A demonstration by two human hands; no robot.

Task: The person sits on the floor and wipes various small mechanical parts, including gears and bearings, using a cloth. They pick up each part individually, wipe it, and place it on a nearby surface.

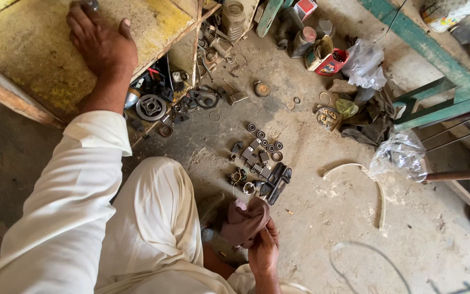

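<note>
My left hand (pixel 101 46) lies palm down on a worn yellow table top (pixel 33 65) at the upper left, fingers together near a small dark object at the table's far edge. Whether it grips that object is unclear. My right hand (pixel 263 250) is low in the middle, closed on a crumpled brownish-pink cloth (pixel 244 220) just above the dusty concrete floor. Just beyond the cloth lie several small metal parts (pixel 259 160): bearings, rings, gears and dark pieces set out in a cluster.
Under the table edge sits a jumble of metal parts and a round hub (pixel 151 107). Cans and a red container (pixel 330 61) stand at the back. Clear plastic bags (pixel 401 155), a curved white strip (pixel 379 193), a green wooden frame (pixel 436 81) lie right.
</note>
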